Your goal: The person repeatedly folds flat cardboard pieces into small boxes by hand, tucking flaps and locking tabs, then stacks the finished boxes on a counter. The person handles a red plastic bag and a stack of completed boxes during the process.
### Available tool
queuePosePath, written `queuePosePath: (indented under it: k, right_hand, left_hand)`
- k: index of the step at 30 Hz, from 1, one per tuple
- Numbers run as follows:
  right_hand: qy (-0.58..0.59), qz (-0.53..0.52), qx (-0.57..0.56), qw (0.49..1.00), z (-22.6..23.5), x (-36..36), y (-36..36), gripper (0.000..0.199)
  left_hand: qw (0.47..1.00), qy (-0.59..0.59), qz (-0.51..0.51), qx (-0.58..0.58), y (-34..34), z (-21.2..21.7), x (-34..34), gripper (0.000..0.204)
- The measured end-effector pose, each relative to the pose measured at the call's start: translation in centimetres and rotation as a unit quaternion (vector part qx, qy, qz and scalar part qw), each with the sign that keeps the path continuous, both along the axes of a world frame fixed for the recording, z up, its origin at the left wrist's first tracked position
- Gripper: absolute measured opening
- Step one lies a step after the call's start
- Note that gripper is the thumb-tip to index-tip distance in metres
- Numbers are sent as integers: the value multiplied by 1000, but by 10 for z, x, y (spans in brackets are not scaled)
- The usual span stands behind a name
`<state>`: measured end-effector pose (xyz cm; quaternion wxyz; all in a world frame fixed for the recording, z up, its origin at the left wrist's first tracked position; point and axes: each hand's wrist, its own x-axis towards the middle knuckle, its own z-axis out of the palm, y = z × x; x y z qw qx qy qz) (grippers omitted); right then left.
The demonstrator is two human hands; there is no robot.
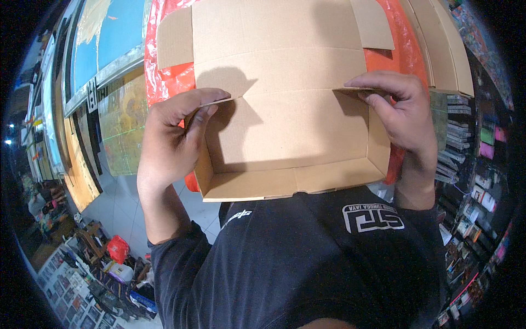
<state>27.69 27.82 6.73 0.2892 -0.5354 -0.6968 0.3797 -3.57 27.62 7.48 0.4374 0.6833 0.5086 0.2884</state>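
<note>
A brown cardboard box (282,129), partly folded, lies in front of me. Its near wall and the two near side walls stand up, while the far part spreads out flat with a left flap (175,44) and a right flap (375,24). My left hand (174,129) pinches the cardboard at the left side wall between thumb and fingers. At the opposite side, my right hand (402,112) grips the right wall's tab the same way. Both tabs point inward over the box floor. Shadows fall across the cardboard.
Red plastic (170,82) lies beneath the box. More folded cardboard (446,46) is at the far right. Blue framed panels (112,38) and a wooden board (121,129) stand at left. Stacked goods (452,131) line the right side; clutter with a red bag (118,249) sits lower left.
</note>
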Motion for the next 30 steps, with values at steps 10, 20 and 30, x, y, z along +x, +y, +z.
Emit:
queuePosePath:
  k: [10, 20, 30]
  right_hand:
    - [-20, -18, -12, 1000, 1, -4, -3, 25]
    - [-18, 33, -4, 999, 0, 0, 1, 27]
    - [2, 1, 8, 1000, -2, -3, 0, 21]
  left_hand:
    - [998, -18, 63, -12, -5, -5, 7, 16]
    - [1000, 27, -4, 14, -1, -2, 0, 17]
    - [999, 38, -37, 1, 1, 2, -3, 21]
